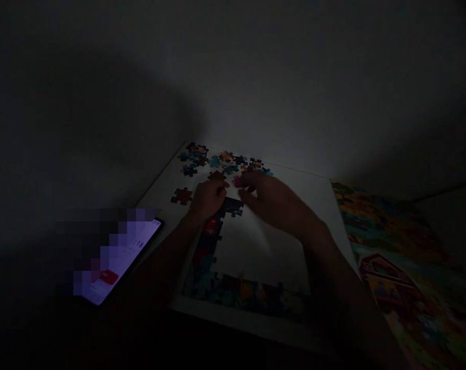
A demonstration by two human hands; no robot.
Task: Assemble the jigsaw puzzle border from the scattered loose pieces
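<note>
lit smartphone (121, 262), screen up, far left | printed barn picture (395, 267), right | dim wall (279, 87), ahead

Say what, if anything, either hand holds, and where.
Cannot tell: the left hand and right hand are close to puzzle pieces, but dim light hides any grip.

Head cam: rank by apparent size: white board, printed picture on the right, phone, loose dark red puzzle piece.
White board and printed picture look alike; the picture runs out of frame, so unranked.
Then phone.
Then loose puzzle piece, smallest.
</note>
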